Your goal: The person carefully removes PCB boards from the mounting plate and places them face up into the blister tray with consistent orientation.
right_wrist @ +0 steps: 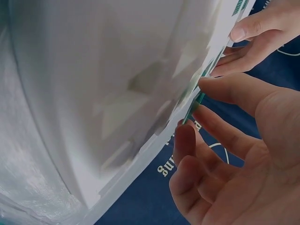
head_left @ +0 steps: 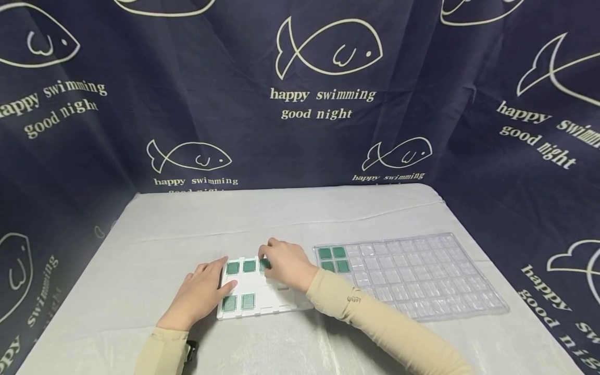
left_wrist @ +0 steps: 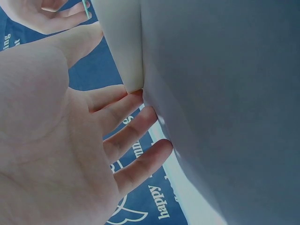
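A white tray [head_left: 269, 298] lies on the table with several green square chips in its compartments, including a chip [head_left: 248, 301] in the front row. My left hand [head_left: 200, 292] rests at the tray's left end, thumb over its top face and the other fingers fairly straight along the edge. Over the back row, my right hand [head_left: 289, 264] pinches a green square chip [head_left: 264, 264] between thumb and fingertips. The right wrist view shows that chip [right_wrist: 193, 108] edge-on, close to the tray; whether it touches its compartment I cannot tell.
To the right, a clear plastic tray [head_left: 398, 276] with many compartments holds several green chips [head_left: 338, 252] at its back left corner. A pale cloth covers the table [head_left: 281, 213]. Dark blue curtains [head_left: 300, 151] with fish prints hang behind and at both sides.
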Demonstrator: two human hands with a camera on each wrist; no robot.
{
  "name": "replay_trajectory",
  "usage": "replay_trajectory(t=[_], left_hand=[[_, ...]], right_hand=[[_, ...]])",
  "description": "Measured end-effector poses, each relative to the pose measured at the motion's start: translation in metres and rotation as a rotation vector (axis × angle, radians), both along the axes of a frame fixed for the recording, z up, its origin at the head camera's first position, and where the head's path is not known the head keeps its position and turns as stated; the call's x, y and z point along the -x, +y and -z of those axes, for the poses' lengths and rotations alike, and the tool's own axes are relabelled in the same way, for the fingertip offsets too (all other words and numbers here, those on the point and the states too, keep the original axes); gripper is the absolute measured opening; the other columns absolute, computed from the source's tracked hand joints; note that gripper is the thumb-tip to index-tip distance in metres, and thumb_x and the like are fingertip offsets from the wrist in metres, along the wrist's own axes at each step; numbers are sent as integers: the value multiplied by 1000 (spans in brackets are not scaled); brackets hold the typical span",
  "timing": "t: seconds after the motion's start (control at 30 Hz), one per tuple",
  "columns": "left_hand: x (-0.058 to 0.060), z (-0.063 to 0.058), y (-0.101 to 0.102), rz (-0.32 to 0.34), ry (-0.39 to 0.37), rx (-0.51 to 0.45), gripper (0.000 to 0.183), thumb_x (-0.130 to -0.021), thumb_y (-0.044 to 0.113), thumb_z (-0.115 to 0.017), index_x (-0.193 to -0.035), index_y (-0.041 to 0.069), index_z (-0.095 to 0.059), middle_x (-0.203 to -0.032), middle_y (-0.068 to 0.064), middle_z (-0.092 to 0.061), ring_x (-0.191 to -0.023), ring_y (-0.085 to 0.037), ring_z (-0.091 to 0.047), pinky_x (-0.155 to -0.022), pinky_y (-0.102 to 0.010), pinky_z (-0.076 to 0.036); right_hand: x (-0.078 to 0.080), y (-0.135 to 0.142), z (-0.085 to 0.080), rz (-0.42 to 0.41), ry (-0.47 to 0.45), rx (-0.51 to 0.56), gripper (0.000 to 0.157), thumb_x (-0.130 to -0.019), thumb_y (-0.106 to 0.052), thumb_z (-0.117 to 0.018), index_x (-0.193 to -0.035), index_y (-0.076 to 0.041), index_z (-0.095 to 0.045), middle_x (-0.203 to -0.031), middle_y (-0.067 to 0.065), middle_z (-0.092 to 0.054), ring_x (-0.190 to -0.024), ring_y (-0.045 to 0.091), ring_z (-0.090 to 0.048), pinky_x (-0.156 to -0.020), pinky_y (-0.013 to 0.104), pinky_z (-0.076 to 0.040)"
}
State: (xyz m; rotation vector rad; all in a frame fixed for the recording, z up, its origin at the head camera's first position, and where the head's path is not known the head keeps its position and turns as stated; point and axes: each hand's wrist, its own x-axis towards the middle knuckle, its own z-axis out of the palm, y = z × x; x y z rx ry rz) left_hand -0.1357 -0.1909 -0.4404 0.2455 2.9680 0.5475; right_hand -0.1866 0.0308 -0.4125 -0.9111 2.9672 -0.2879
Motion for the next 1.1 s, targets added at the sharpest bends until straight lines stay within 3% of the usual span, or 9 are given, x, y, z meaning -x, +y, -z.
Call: replay_trajectory(t=[0.73, 1.1], left_hand=[[-1, 0, 0, -4, -3, -8, 71, -99, 41, -63, -154, 2, -40, -153, -19, -51, -136, -42, -47, -107, -62, -40], [0, 1, 0, -5, -5, -3, 72, -99, 42, -63, -155, 3, -40, -154, -19, -50, -137, -41, -47, -107, -61, -40]], right_hand=[[-4, 12, 1, 12, -15, -45, 31, -88, -32, -80, -116, -21, -74, -104, -1, -69, -76, 9, -63, -58, 24, -50], [-10, 23, -2, -4, -22, 7, 28, -88, -26, -79, -115, -19, -73, -101, 1, -68, -67, 6, -54, -52, 21, -42]])
